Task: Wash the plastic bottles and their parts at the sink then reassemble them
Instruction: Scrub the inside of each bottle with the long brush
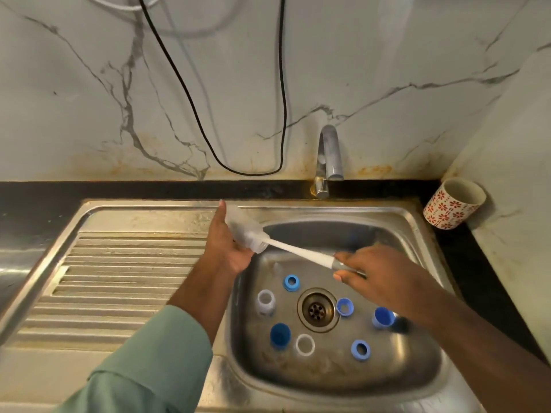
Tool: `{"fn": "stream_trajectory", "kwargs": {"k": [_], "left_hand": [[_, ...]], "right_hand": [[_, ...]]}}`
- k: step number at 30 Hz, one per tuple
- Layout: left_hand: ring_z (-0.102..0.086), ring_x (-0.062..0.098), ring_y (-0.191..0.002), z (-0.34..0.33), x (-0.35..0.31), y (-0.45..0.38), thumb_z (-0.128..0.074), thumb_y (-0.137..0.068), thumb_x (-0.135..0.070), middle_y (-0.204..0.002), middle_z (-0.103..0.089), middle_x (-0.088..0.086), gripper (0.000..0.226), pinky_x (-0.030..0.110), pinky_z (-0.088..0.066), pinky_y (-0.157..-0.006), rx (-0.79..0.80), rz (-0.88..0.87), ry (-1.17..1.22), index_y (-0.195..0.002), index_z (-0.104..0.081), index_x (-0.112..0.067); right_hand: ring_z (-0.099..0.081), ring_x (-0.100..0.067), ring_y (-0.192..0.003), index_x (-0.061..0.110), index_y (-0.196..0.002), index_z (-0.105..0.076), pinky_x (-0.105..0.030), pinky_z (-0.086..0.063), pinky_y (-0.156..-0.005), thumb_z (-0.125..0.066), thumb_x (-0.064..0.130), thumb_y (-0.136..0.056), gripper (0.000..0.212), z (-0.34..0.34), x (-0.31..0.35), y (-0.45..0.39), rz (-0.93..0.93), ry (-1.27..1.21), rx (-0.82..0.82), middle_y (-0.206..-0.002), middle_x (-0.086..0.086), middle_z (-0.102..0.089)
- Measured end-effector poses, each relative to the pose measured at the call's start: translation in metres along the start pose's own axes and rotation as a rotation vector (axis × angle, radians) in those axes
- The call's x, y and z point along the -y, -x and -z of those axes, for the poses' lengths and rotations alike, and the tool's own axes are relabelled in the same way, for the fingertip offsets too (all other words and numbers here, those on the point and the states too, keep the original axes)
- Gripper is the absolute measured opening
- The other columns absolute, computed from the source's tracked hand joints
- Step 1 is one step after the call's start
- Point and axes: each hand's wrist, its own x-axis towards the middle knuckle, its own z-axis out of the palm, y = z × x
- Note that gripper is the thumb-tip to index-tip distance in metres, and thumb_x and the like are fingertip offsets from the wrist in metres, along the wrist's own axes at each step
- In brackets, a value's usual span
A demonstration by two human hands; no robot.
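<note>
My left hand [229, 248] grips a clear plastic bottle [244, 226] held on its side over the left rim of the steel sink [417, 234]. A white bottle brush [298, 251] goes into the bottle's mouth, and my right hand [372, 272] holds its handle. On the sink floor lie several loose parts: blue rings [291, 283] [345, 307] [360, 350], blue caps [280, 335] [383, 317], a clear ring [305, 344] and a small clear bottle part [266, 302]. They sit around the drain [317, 309].
The tap [328, 156] stands behind the basin with no water visible. A ribbed draining board [119, 278] lies to the left. A patterned mug [453, 202] sits on the black counter at the right. Cables hang on the marble wall.
</note>
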Motion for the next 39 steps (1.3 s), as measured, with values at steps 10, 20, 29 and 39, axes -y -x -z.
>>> {"fn": "stream_trajectory", "kwargs": {"k": [10,20,29,39], "left_hand": [[-0.056,0.016,-0.071,-0.016,0.006,-0.004,-0.046,-0.086,-0.074,-0.079,-0.055,0.004,0.062,0.023,-0.051,-0.055,0.155,-0.126,0.06,-0.109,-0.053,-0.017],[-0.068,0.032,-0.094,-0.008,-0.011,-0.02,-0.054,-0.09,-0.061,-0.112,-0.065,0.019,0.064,0.04,-0.058,-0.063,-0.123,-0.125,-0.367,-0.128,-0.051,-0.01],[-0.056,0.025,-0.09,-0.007,-0.02,-0.026,-0.076,-0.075,-0.061,-0.101,-0.057,0.013,0.064,0.043,-0.055,-0.076,-0.145,0.153,-0.213,-0.111,-0.056,-0.012],[-0.053,0.017,-0.053,-0.002,-0.009,-0.035,-0.074,-0.075,-0.053,-0.066,-0.052,0.003,0.048,0.025,-0.051,-0.05,0.098,0.108,-0.078,-0.089,-0.054,-0.012]], "right_hand": [[-0.044,-0.009,-0.044,0.018,-0.104,-0.075,-0.022,-0.037,-0.044,-0.065,0.014,-0.092,0.017,-0.052,0.002,0.019,-0.23,-1.036,-0.025,-0.057,0.004,-0.062],[-0.054,-0.012,-0.06,0.018,-0.114,-0.069,-0.031,-0.047,-0.061,-0.056,0.033,-0.097,0.026,-0.056,-0.001,0.018,-0.089,-0.495,-0.143,-0.068,-0.007,-0.061],[-0.053,-0.009,-0.075,0.027,-0.131,-0.052,-0.02,-0.036,-0.064,-0.037,0.044,-0.102,0.037,-0.045,0.003,0.011,0.011,-0.136,0.018,-0.086,0.007,-0.061],[-0.038,-0.009,-0.043,0.014,-0.069,-0.069,-0.023,-0.034,-0.044,-0.061,0.016,-0.095,0.027,-0.056,0.004,0.013,-0.16,-0.87,0.037,-0.05,0.004,-0.046]]}}
